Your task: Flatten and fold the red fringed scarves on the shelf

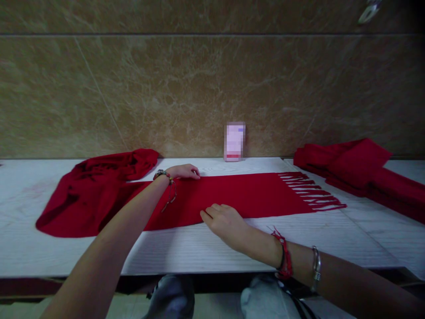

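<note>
A long red scarf (252, 195) lies flat across the white table (186, 252), its fringe (312, 195) pointing right and its left part bunched in a heap (96, 186). My left hand (184, 172) rests on the scarf's far edge, fingers curled down onto the cloth. On the near edge of the scarf, my right hand (226, 221) presses with its fingers bent and close together. Both wrists wear bracelets.
More folded red scarves (358, 173) lie at the right end of the table. A small pink card or box (234, 141) leans against the brown marbled wall (186, 88) behind the scarf. My knees show below the table's front edge.
</note>
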The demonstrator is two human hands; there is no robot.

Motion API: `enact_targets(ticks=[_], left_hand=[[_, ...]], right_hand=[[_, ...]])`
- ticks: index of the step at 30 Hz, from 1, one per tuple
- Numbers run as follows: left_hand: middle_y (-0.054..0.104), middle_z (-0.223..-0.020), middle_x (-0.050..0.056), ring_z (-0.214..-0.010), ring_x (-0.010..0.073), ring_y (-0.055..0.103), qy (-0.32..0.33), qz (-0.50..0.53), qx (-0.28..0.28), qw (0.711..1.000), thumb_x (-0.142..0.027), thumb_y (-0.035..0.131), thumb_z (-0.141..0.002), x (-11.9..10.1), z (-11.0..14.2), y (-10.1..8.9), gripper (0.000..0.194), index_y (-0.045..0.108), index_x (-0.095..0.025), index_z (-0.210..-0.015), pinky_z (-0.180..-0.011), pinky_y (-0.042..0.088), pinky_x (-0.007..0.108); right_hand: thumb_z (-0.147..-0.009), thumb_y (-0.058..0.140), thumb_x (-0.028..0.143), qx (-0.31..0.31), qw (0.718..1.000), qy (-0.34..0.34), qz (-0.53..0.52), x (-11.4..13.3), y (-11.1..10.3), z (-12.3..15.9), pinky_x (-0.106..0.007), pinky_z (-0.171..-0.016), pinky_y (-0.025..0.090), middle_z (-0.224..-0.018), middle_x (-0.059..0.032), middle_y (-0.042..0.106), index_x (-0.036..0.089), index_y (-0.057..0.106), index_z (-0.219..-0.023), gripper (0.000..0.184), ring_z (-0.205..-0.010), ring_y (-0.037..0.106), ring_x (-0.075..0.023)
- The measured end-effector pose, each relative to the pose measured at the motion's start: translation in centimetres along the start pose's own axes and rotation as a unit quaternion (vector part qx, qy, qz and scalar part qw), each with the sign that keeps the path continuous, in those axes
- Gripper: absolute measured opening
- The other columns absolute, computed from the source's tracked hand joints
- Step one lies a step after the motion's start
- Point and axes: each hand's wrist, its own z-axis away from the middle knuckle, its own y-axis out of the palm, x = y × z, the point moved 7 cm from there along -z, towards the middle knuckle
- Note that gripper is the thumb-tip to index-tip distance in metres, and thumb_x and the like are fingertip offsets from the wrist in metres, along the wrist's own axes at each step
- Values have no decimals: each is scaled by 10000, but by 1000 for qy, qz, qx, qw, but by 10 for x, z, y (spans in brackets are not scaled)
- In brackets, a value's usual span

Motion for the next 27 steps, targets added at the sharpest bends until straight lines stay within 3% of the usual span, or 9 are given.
enact_targets(ticks=[4, 7, 11, 14, 17, 20, 24, 27], left_hand=[[588, -643, -8, -590, 104, 441, 3, 40, -3, 999, -378, 542, -669, -1, 1, 0, 281, 651, -132, -750, -556, 307, 205], [567, -620, -20, -570, 93, 430, 12, 122, -37, 992, -375, 575, -651, 0, 5, -3, 253, 629, -137, -717, -529, 300, 198], [552, -609, -31, -557, 83, 456, 15, 328, -97, 940, -373, 627, -629, -2, 15, -14, 248, 587, -142, -708, -524, 332, 186], [589, -666, -14, -616, 97, 521, 16, 425, -117, 898, -343, 668, -613, -16, 17, -28, 243, 587, -138, -716, -587, 397, 201], [612, -700, -3, -644, 105, 555, 26, 459, -130, 878, -285, 673, -630, -44, 8, -47, 198, 596, -137, -734, -630, 431, 218], [612, -687, -5, -618, 95, 557, 44, 452, -127, 882, -216, 635, -681, -81, -11, -65, 106, 596, -132, -732, -626, 440, 219], [626, -753, 20, -672, 97, 571, 79, 421, -107, 898, -162, 539, -767, -138, -49, -76, 78, 597, -120, -800, -704, 450, 255], [634, -812, 47, -711, 107, 574, 82, 336, -114, 932, -189, 504, -798, -173, -86, -73, 149, 603, -111, -877, -711, 451, 262]], right_hand=[[-811, 464, 56, -20, 1000, -3, 22, 0, 2, -1, -304, -627, 448, -812, -103, 625, 108, 608, -841, 156, -782, 560, -195], [-811, 451, 51, -30, 999, 5, 35, -2, -1, 1, -295, -591, 439, -784, -100, 617, 104, 601, -851, 164, -723, 562, -185], [-834, 411, 61, -64, 996, 10, 55, -8, -15, 9, -277, -544, 433, -790, -99, 611, 93, 572, -980, 220, -702, 568, -179], [-854, 368, 72, -81, 993, 43, 71, -21, -29, 17, -270, -536, 438, -784, -97, 608, 93, 507, -1138, 317, -703, 578, -183], [-855, 351, 72, -79, 990, 95, 65, -39, -43, 29, -261, -565, 447, -815, -99, 610, 135, 419, -1264, 419, -710, 584, -175], [-844, 353, 68, -68, 985, 153, 38, -63, -55, 46, -233, -591, 448, -834, -92, 618, 177, 367, -1319, 487, -708, 586, -155], [-827, 341, 56, -65, 971, 230, -2, -108, -68, 80, -236, -643, 461, -861, -90, 645, 176, 379, -1318, 507, -721, 601, -154], [-825, 324, 59, -69, 956, 284, -26, -147, -66, 113, -284, -700, 473, -880, -93, 666, 175, 405, -1305, 500, -746, 617, -178]])
